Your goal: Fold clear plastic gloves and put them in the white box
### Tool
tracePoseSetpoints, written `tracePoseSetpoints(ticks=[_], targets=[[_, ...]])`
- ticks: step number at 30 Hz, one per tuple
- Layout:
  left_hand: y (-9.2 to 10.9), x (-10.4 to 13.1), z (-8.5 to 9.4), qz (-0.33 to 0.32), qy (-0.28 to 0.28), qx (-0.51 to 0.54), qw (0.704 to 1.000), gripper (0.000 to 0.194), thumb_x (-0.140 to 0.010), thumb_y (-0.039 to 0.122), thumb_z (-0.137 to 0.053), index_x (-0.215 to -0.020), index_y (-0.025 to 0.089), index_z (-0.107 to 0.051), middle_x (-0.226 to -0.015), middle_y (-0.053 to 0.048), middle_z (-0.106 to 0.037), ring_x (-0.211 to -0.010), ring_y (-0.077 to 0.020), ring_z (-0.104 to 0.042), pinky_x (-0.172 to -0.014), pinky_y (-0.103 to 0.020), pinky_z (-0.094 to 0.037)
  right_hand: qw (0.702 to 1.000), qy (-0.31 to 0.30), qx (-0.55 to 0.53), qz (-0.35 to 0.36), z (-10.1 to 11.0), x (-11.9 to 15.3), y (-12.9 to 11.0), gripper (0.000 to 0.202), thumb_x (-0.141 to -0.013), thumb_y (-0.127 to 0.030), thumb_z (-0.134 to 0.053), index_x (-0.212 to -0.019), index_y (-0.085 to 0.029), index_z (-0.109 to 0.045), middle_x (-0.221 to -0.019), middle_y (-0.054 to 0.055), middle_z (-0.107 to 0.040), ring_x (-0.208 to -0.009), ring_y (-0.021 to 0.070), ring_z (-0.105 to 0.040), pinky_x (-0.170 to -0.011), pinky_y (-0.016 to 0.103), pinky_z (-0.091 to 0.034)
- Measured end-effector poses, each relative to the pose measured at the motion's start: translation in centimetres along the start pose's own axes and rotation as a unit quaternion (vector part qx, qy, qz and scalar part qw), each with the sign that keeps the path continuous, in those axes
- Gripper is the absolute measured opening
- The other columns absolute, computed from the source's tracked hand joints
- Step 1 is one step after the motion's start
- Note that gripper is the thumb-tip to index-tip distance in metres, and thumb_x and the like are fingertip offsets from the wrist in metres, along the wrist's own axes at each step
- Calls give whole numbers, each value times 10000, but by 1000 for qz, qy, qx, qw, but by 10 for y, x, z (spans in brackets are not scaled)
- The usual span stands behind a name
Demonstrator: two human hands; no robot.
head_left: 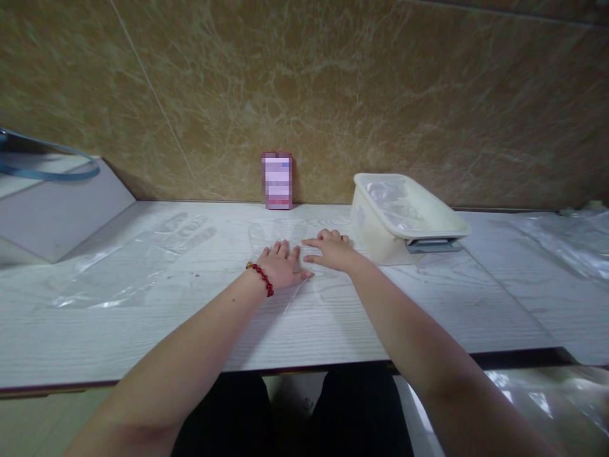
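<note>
A thin clear plastic glove or film (259, 236) lies flat on the white wood-grain table, partly covered by my hands. My left hand (280, 265), with a red bead bracelet at the wrist, rests palm down on it with fingers spread. Just right of it is my right hand (330, 249), its thumb and index finger stretched apart over the plastic and the other fingers curled. Nothing shows between those two fingers. Farther left, another clear plastic glove (137, 263) is spread out on the tabletop, its fingers pointing up and to the right.
A cream bin (380, 244) with clear plastic inside stands right of my hands. Against the marbled wall leans a phone-like item (277, 182), blurred out. A white box (61, 212) with a blue strap is at far left. More clear plastic (566, 238) lies at far right.
</note>
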State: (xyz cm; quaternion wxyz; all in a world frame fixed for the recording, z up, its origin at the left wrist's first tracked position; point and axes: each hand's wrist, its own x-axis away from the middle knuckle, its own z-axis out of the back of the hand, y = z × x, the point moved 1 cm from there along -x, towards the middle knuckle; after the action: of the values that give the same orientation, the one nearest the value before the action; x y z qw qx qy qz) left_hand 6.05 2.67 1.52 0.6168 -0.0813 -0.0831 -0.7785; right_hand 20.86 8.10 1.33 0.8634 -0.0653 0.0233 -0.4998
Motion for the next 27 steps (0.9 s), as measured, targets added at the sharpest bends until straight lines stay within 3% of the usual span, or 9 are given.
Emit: tracePoseSetpoints(ticks=[9, 16, 27], targets=[[-2, 1, 2, 8, -4, -2, 1000, 806, -716, 685, -177, -1334, 167, -186, -1385, -174, -156, -1256, -314, -141, -962, -489, -160, 1000, -18, 4, 8, 3, 1, 3, 523, -680, -642, -426, -1172, -469, -391, -1119, 39, -417, -1000, 266, -354, -818, 429, -263], [-9, -2, 5, 15, 9, -15, 1000, 798, -746, 656, -119, -1333, 119, -181, -1396, -135, -138, -1266, -286, -117, -983, -480, -126, 1000, -9, 2, 10, 1, 1, 4, 503, -680, -652, -409, -1152, -481, -406, -1098, 33, -425, -991, 264, -359, -819, 441, -262], [-17, -4, 5, 23, -4, -18, 1000, 807, -744, 658, -141, -1314, 95, -233, -1371, -183, -199, -1257, -313, -132, -962, -507, -132, 1000, -18, -4, 19, 2, 1, 8, 500, -688, -635, -422, -1162, -480, -396, -1117, 42, -418, -1009, 274, -357, -833, 460, -250]])
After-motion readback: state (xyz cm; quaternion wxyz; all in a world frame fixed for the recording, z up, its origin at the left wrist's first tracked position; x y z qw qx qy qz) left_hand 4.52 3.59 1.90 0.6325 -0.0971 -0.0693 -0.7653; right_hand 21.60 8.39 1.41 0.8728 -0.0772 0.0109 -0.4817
